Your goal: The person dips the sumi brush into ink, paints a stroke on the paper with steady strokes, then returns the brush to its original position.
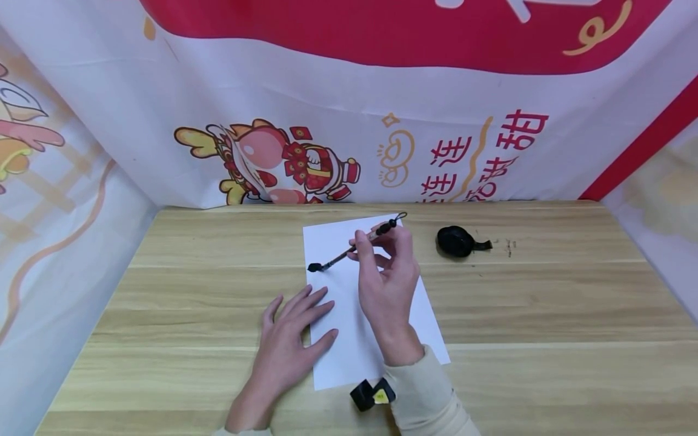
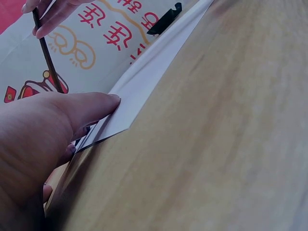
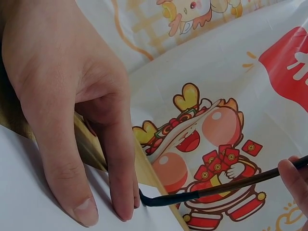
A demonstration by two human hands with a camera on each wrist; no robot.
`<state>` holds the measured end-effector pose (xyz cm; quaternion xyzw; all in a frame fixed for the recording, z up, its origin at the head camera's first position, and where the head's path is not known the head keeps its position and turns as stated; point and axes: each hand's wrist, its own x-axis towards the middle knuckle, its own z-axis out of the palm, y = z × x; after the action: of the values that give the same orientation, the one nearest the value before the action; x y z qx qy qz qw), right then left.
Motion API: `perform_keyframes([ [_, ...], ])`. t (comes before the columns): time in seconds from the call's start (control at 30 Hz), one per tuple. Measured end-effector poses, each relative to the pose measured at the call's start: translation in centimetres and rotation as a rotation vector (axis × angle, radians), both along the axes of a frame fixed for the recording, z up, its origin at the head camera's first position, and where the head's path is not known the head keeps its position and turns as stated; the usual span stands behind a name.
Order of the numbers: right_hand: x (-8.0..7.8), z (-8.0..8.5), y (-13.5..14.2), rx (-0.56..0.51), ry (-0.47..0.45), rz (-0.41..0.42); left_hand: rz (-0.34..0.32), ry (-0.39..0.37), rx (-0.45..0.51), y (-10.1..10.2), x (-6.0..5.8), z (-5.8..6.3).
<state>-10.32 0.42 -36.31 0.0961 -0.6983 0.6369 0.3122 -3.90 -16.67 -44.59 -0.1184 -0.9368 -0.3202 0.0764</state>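
Observation:
A dark-handled writing brush with a black hanging loop is pinched between the thumb and fingers of my right hand, above the sheet. Its black bristles lie at the left edge of a white sheet of paper; in the right wrist view the bristles bend against the paper. My left hand rests with spread fingers over the sheet's lower left edge. In the left wrist view its thumb presses on the paper. No ink marks on the sheet can be made out.
A black dish with a short spout or handle sits right of the paper, with small dark marks on the wood beside it. The wooden table meets a printed cloth backdrop behind. A black device is at my right wrist.

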Motion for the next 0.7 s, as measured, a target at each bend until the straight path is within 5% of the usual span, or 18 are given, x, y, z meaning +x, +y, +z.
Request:
perform_keyframes([
  [0.47,0.14,0.19,0.12,-0.002,0.021,0.005,0.003,-0.002,0.005,0.03,-0.04,-0.02],
  [0.7,0.34,0.09,-0.1,0.102,0.069,-0.008,0.004,-0.006,0.006,0.06,0.05,-0.04],
])
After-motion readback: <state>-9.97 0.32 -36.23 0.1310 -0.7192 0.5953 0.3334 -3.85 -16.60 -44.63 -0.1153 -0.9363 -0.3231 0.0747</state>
